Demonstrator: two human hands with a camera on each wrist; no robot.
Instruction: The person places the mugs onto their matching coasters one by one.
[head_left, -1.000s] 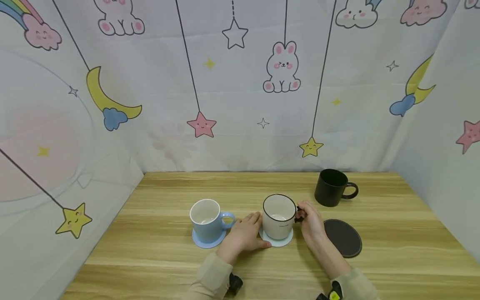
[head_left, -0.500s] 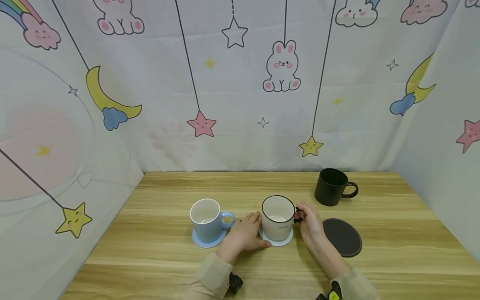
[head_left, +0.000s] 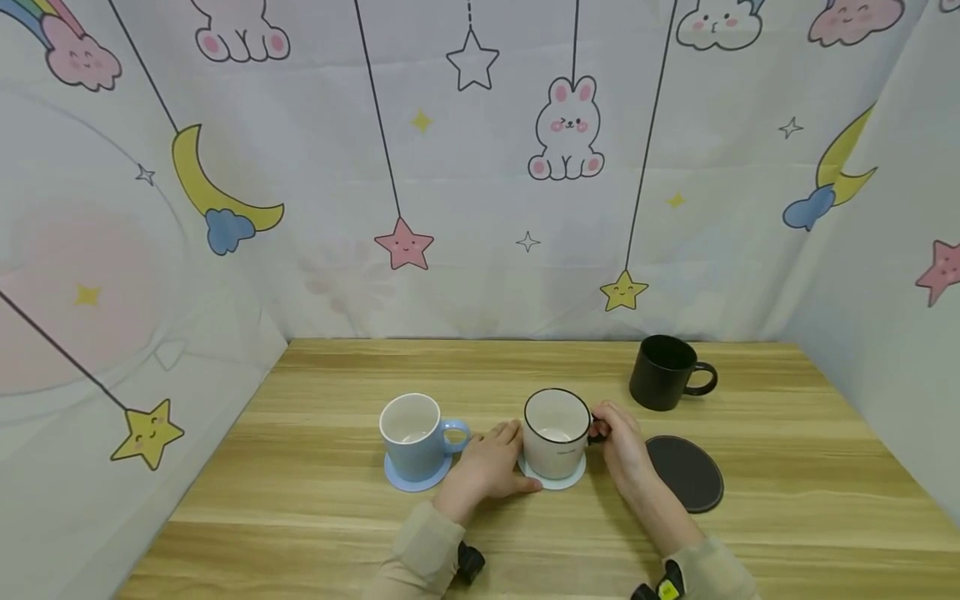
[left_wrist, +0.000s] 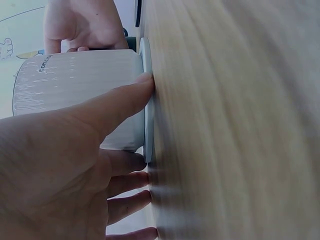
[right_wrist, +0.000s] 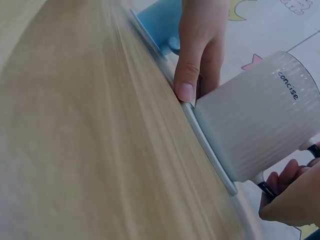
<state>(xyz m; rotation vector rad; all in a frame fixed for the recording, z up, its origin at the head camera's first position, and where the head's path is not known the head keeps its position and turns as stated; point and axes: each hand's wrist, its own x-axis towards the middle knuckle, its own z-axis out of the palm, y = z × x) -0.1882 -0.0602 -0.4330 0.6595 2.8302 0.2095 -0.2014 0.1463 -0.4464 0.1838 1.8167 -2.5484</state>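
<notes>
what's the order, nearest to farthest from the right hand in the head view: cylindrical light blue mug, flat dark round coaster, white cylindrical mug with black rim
1. White mug: nearest, its handle held in the right hand's fingers.
2. Dark coaster: just right of that hand.
3. Light blue mug: farthest, left beyond the white mug.

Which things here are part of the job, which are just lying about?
In the job:
white mug, gripped by right hand
pale coaster under it, left hand at its edge

Apparently just lying about:
blue mug on blue coaster
black mug
black coaster
</notes>
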